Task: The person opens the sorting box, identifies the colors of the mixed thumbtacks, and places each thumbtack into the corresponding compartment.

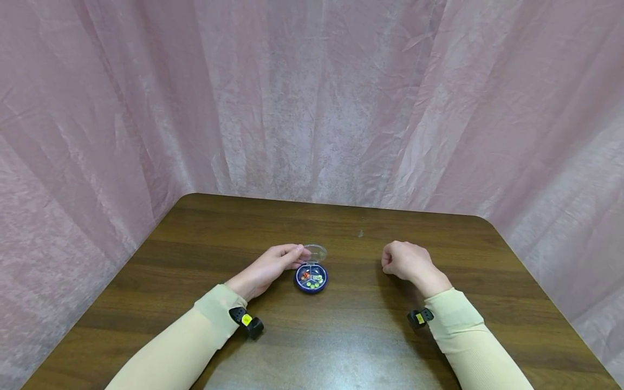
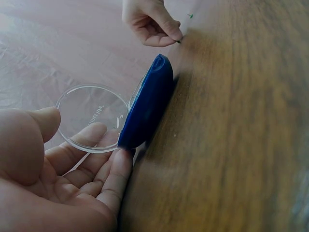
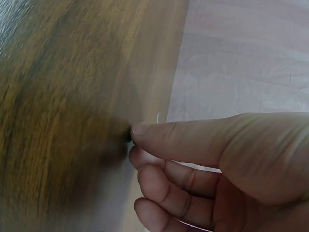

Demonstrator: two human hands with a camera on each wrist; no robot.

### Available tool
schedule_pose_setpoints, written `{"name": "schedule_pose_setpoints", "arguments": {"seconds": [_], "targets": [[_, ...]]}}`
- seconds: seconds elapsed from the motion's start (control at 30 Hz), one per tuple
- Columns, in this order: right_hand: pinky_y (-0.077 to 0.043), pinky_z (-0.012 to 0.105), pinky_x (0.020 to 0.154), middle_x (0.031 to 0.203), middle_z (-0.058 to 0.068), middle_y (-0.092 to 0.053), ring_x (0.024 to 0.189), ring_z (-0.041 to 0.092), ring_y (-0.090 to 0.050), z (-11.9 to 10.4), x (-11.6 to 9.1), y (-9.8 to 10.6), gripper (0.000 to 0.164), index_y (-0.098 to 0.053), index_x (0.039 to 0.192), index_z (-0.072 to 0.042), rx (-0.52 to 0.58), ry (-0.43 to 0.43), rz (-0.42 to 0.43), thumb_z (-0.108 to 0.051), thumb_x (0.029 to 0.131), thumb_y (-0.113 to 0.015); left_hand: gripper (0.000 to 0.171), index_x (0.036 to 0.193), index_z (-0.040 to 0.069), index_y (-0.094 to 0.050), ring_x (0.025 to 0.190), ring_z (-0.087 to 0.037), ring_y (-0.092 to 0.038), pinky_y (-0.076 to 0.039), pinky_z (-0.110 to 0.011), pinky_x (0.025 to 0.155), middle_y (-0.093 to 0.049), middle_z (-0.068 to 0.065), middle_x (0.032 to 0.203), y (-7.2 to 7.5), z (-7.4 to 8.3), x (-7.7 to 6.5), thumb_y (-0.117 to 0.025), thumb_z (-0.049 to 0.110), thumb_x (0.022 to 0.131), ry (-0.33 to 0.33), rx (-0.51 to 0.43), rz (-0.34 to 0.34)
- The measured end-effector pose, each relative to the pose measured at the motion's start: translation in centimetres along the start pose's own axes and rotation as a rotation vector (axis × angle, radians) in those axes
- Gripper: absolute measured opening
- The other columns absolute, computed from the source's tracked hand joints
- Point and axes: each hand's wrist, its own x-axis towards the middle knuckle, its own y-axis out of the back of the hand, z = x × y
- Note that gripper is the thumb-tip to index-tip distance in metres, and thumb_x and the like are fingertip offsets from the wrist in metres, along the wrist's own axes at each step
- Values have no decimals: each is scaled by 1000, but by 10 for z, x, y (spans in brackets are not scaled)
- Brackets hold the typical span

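A round blue case (image 1: pixel 311 290) sits on the table with its clear hinged lid (image 1: pixel 314 252) raised. Small orange and yellow-green pieces (image 1: pixel 312 285) lie in its divided compartments. At the left side of the case, my left hand (image 1: pixel 273 264) holds the lid between thumb and fingers. In the left wrist view, the thumb is at the rim of the lid (image 2: pixel 91 88), with fingertips behind it and by the hinge. To the right, well apart from the case, my right hand (image 1: pixel 407 261) pinches a tiny dark green piece (image 3: pixel 129 139) close to the tabletop. Its exact kind is mostly hidden by the fingertips.
Another small green piece (image 2: pixel 190 16) shows beyond the right hand in the left wrist view. The brown wooden table (image 1: pixel 361 346) ends at a rounded far edge, with a pink curtain (image 1: pixel 312 97) hanging behind it.
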Motion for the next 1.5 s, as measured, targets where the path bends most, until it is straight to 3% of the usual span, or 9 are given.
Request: {"name": "schedule_pose_setpoints", "arguments": {"seconds": [0.33, 0.57, 0.8, 1.07, 1.5], "targets": [[-51, 41, 68, 81, -6, -64, 77, 17, -59, -2, -4, 5, 24, -68, 81, -20, 3, 38, 3, -12, 87, -90, 43, 139, -3, -71, 135, -28, -65, -51, -45, 117, -70, -17, 144, 0, 0, -1, -51, 30, 120, 23, -4, 6], [-53, 44, 68, 82, -5, -67, 78, 20, -61, -1, -5, 11, 13, -72, 86, -19, 5, 4, 26, -12, 90, -83, 43, 140, -3, -70, 136, -29, -64, -51, -45, 118, -70, -17, 144, 0, 0, 0, -52, 31, 120, 25, -5, 3], [-50, 41, 67, 77, -7, -62, 75, 16, -57, -3, -5, 8, 19, -70, 80, -20, -9, 15, 5, -14, 91, -84, 43, 139, -3, -70, 137, -30, -64, -51, -44, 117, -70, -17, 144, 1, 0, 0, -52, 31, 120, 23, -3, 5], [-39, 36, 62, 65, -9, -51, 68, 16, -49, -1, -5, 2, 25, -62, 67, -20, -18, 22, 16, -3, 84, -68, 42, 138, -3, -71, 135, -29, -65, -52, -43, 116, -71, -16, 143, -1, 0, 0, -52, 30, 120, 19, -4, 4], [-47, 39, 60, 69, -7, -59, 68, 16, -55, -6, -4, 4, 23, -66, 69, -22, -30, 16, 52, -6, 84, -67, 44, 139, -4, -70, 136, -30, -65, -50, -46, 118, -70, -18, 143, 0, 1, -1, -52, 31, 120, 17, -9, -1]]}}
